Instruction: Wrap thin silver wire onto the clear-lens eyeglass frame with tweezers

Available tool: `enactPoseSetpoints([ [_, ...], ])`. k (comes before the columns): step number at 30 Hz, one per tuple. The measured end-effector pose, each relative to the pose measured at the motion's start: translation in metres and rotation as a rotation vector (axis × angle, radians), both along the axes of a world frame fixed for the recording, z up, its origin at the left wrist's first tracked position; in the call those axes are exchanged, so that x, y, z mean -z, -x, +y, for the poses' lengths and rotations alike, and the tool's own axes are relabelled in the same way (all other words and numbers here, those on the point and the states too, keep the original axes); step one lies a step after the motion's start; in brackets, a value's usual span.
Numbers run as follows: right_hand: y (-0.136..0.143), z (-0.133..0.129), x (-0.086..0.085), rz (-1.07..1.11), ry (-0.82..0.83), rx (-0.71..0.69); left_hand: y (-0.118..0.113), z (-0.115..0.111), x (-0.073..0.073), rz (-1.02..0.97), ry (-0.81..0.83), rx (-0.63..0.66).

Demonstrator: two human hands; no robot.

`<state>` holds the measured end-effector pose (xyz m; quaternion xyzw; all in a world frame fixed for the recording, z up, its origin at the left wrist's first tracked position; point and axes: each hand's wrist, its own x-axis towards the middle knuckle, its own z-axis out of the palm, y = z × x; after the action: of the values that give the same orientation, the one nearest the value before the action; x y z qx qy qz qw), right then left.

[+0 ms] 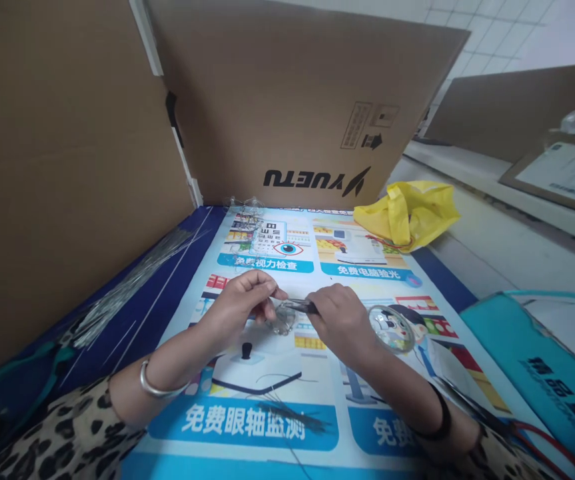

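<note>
My left hand [244, 303] is closed in a pinch on a small looped wire piece [283, 321] near the middle of the printed mat. From the right, my right hand [341, 320] grips a pair of pliers [300, 305], their jaws pointing left and meeting the wire piece by my left fingertips. Whether the jaws are clamped on the wire is too small to tell. Just right of my right wrist lies a round clear dish [391, 329] with small bits inside. Below the hands, a loose bunch of thin dark wires [292, 415] rests on the mat.
Long silvery wires [132, 283] lie along the left side. More looped wire pieces [250, 230] are at the back. A yellow plastic bag [407, 215], a teal case [532, 367] and red-handled scissors [537, 433] are on the right. Cardboard panels [287, 100] stand behind and left.
</note>
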<state>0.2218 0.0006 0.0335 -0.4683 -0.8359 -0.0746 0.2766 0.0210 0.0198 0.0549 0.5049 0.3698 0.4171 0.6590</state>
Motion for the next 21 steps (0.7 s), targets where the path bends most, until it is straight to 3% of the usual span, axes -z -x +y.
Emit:
enactPoseSetpoints([
  [5,-0.0052,0.001,0.0011,-0.174,-0.234,0.016,-0.0005,0.0002,-0.0007,-0.036,0.072,0.013],
  [12,-0.0055,0.0007,-0.0011,-0.242,-0.345,-0.004,-0.0032,-0.0008,-0.0015,-0.068,0.16,0.029],
  [21,-0.0077,0.0008,0.0003,-0.264,-0.372,-0.007,-0.0046,-0.0008,0.0002,-0.071,0.17,0.036],
])
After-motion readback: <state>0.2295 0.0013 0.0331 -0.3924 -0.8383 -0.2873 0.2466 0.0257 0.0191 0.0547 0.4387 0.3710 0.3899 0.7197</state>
